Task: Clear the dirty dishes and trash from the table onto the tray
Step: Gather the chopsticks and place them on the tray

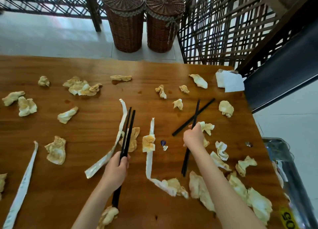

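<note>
My left hand (pixel 117 170) grips a pair of black chopsticks (pixel 128 130) near their middle, tips pointing away over the wooden table (pixel 96 70). My right hand (pixel 193 136) holds another black chopstick (pixel 188 156), which crosses a loose chopstick (pixel 203 110) lying on the table. Several crumpled, stained napkins (pixel 82 88) and long white paper chopstick sleeves (pixel 149 153) are scattered over the tabletop. A metal tray (pixel 282 153) stands off the table's right edge, partly in view.
Two lidded wicker baskets (pixel 125 20) stand on the floor beyond the far edge. A lattice screen (pixel 223 27) rises at the back right. Folded white paper (pixel 229 81) lies at the far right corner. Small shiny wrappers (pixel 163 143) lie mid-table.
</note>
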